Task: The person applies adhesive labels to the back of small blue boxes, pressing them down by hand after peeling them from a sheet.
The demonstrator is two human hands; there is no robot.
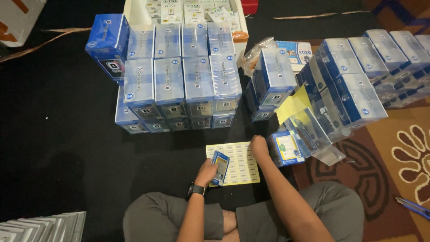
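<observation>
Ahead of both my hands, across the black floor covering [58, 134], stands the big stack of blue-and-clear boxes [179, 80], several wide and a few high. A second bank of the same boxes [358, 76] runs off beyond my right hand, to its outer side, over the patterned carpet [403, 152]. Closer, just outside my right hand, an opened clear box [309, 134] lies tipped, with a small blue-edged pack [286, 149] beside it.

Directly under and between my hands lies the yellow label sheet [237, 163], flat, its long side running left to right across my lap.

My left hand [207, 172] is closed around a small blue packet [220, 167], held upright over the sheet's left part, long axis pointing away from me. My right hand [259, 145] rests fingertips-down on the sheet's far right corner; whether it pinches a label I cannot tell. The right hand is the nearer one to the open box; the packet sits just left of it, close but apart.
</observation>
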